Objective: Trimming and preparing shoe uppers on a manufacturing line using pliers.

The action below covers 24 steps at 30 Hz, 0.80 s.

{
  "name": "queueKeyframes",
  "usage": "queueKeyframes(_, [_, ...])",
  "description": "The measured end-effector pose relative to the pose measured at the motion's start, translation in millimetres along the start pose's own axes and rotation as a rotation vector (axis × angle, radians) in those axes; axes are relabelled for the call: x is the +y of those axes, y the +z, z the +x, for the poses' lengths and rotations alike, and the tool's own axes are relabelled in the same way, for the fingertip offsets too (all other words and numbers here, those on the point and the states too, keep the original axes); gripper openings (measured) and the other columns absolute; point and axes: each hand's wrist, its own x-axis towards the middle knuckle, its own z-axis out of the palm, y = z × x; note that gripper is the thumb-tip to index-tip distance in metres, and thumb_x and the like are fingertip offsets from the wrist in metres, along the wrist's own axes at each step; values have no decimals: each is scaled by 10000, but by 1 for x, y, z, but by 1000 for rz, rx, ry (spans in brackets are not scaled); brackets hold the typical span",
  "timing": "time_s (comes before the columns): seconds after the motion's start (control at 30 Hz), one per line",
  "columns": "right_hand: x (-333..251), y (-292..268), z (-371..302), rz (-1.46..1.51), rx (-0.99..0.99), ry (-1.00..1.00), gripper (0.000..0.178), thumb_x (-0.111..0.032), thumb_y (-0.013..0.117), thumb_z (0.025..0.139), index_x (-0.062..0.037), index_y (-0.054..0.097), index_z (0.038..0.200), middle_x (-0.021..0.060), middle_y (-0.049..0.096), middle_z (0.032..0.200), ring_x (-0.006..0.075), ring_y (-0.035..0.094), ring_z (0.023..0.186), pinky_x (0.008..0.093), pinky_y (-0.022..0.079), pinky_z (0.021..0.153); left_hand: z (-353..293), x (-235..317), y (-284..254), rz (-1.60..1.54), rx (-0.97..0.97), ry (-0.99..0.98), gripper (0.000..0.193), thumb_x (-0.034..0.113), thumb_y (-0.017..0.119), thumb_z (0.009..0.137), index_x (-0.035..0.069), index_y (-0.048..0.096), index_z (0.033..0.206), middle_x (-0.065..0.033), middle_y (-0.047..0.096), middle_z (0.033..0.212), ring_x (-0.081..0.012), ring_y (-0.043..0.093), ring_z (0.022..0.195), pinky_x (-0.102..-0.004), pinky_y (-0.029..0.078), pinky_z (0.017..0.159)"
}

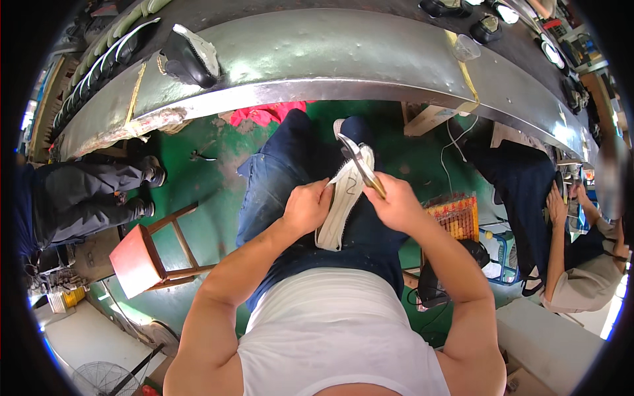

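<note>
On my lap lies a shoe in the making (345, 208), its whitish underside up, with a pleated edge and a dark pen mark. My left hand (308, 208) is closed on the near left edge of it, fingers pinched at its side. My right hand (398, 203) wraps round a metal hand tool (357, 157) with a curved head and a brass-coloured handle. The tool's head lies over the far end of the shoe; whether its tip grips the edge cannot be made out.
Ahead runs a metal-edged workbench (317, 49) bearing a black shoe (188, 58), rows of shoes and a clear cup (466, 47). A red-topped stool (137, 261) stands left, near a person's legs (92, 198). Another person (584, 264) sits at right. Red cloth (267, 113) lies under the bench.
</note>
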Motion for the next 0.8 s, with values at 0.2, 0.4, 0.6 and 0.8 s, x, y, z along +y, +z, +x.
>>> queueKeyframes(0.2, [1, -6, -32, 809, -580, 634, 303, -144, 579, 961, -9, 538, 1229, 122, 652, 1114, 204, 667, 993, 305, 588, 639, -4, -3, -1, -46, 22, -66, 299, 194, 551, 947, -52, 676, 1060, -279, 662, 906, -426, 664, 838, -450, 539, 734])
queueKeyframes(0.4, [9, 26, -30, 385, -330, 356, 236, -138, 613, 926, -8, 582, 1120, 146, 664, 944, 310, 670, 835, 406, 525, 620, -1, 1, -2, -32, -7, -65, 257, 202, 533, 957, -16, 665, 928, -267, 643, 848, -439, 637, 804, -473, 521, 698])
queueKeyframes(0.6, [0, 17, -24, -157, -157, 49, 215, -155, 612, 882, 8, 578, 1018, 233, 650, 901, 408, 637, 880, 476, 513, 755, -2, 0, -6, -66, -27, -136, 248, 205, 526, 960, -8, 647, 923, -260, 641, 836, -442, 630, 795, -494, 511, 694])
queueKeyframes(0.8, [-24, -25, -3, -106, -525, 200, 253, -181, 603, 885, 46, 585, 994, 239, 658, 884, 398, 652, 858, 445, 514, 754, -12, 16, -2, 57, 4, 24, 324, 273, 530, 983, -11, 678, 1028, -260, 652, 846, -421, 653, 816, -453, 528, 708])
